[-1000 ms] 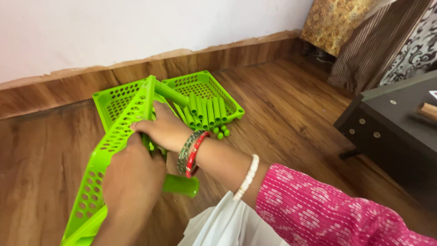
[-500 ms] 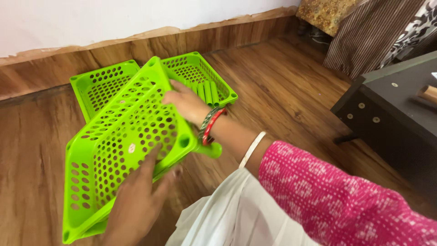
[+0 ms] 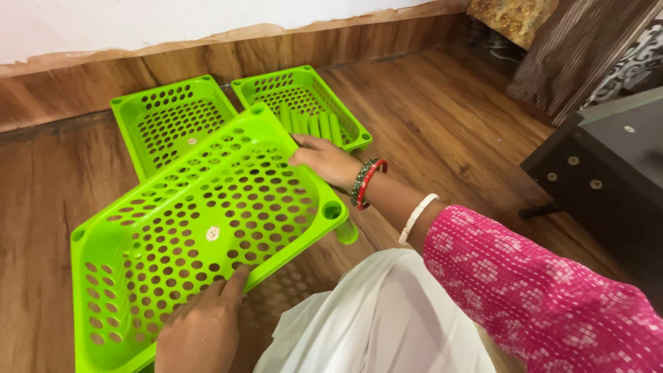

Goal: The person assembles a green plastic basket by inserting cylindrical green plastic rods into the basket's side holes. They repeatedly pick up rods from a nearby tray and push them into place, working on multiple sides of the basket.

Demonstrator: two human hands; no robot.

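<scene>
A large bright green perforated plastic tray [image 3: 200,228] is tilted up in front of me, its open side facing me. My left hand [image 3: 200,324] grips its near long rim at the bottom. My right hand [image 3: 328,160], with red and green bangles at the wrist, holds the far right rim. A short green tube leg [image 3: 345,231] sticks out below the tray's right corner socket. Behind it, two more green trays lie flat on the wooden floor: one at the left [image 3: 173,121], one at the right [image 3: 304,103] holding several green tubes [image 3: 311,124].
A wooden skirting board [image 3: 103,76] runs along the wall behind the trays. A dark low table [image 3: 608,166] stands at the right, with striped fabric [image 3: 573,48] beyond it. White cloth [image 3: 387,318] covers my lap.
The held tray has turned from edge-on to open side facing me and come down lower. My right hand has shifted to its far right rim; the two floor trays now show fully.
</scene>
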